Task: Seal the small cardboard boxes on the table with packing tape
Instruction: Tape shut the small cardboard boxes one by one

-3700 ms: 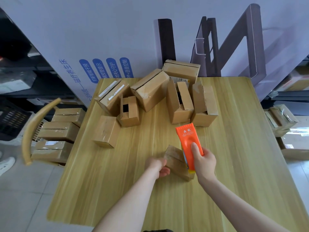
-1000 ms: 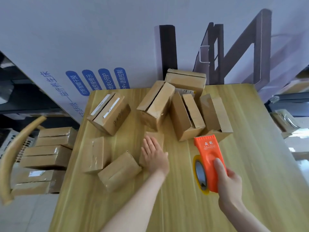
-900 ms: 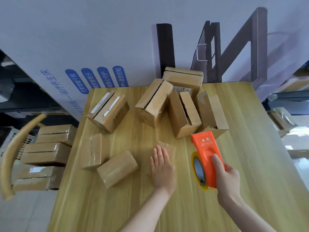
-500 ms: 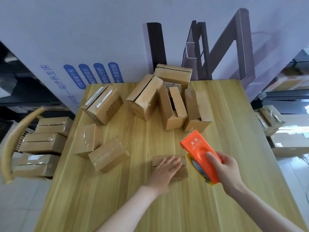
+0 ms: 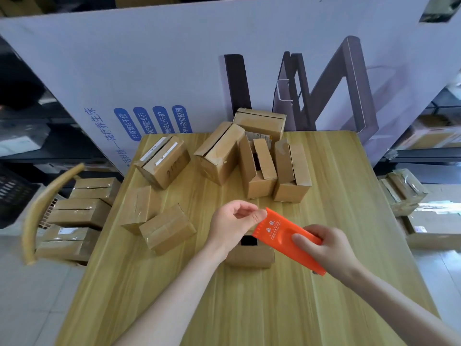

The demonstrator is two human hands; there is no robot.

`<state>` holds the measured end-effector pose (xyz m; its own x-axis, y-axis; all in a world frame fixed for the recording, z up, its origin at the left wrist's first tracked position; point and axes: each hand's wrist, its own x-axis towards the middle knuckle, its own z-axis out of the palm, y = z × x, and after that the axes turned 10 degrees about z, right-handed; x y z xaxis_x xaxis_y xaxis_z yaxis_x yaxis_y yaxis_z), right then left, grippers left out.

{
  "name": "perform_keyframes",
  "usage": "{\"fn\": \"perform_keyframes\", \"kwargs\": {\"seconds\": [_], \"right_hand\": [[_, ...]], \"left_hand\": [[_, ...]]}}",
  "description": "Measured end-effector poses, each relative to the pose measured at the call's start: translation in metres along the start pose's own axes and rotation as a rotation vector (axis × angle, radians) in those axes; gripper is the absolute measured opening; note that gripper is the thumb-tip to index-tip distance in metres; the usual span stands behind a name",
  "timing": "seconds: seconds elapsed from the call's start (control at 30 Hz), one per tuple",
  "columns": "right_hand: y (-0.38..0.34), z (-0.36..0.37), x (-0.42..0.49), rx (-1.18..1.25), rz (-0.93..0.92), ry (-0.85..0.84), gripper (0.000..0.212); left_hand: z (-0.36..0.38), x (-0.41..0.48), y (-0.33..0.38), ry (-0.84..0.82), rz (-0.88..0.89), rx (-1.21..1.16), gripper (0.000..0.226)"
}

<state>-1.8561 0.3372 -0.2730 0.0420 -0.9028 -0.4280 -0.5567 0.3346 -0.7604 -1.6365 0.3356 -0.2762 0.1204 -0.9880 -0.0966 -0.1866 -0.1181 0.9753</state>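
A small cardboard box (image 5: 249, 257) lies on the wooden table (image 5: 249, 308) in front of me, with a dark gap showing in its top. Just above it my right hand (image 5: 326, 248) grips an orange tape dispenser (image 5: 282, 233), tilted with its toothed edge to the left. My left hand (image 5: 232, 223) is raised beside that edge, thumb and forefinger pinching there as on the tape's end; the clear tape itself does not show. Both hands hide most of the box's top.
Two taped boxes (image 5: 167, 228) (image 5: 139, 208) lie to the left. Several untaped boxes (image 5: 258, 168) crowd the table's back, against a white printed panel (image 5: 174, 71). A chair (image 5: 37, 208) with stacked boxes (image 5: 82, 211) stands at the left, and more boxes (image 5: 401, 191) sit on the floor at the right.
My left hand pulled a small box from the back pile toward me, then lifted off it to the dispenser's toothed edge. My right hand swung the dispenser over the box.
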Motion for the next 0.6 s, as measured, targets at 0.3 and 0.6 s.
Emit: {"fn": "perform_keyframes", "kwargs": {"seconds": [0.3, 0.6], "right_hand": [[-0.019, 0.0, -0.003, -0.099, -0.098, -0.025, 0.02], [-0.062, -0.001, -0.007, -0.182, -0.082, -0.086, 0.037]], "left_hand": [[-0.019, 0.006, 0.01, 0.064, -0.258, -0.203, 0.012], [-0.017, 0.023, 0.005, 0.189, -0.094, 0.282, 0.016]]}}
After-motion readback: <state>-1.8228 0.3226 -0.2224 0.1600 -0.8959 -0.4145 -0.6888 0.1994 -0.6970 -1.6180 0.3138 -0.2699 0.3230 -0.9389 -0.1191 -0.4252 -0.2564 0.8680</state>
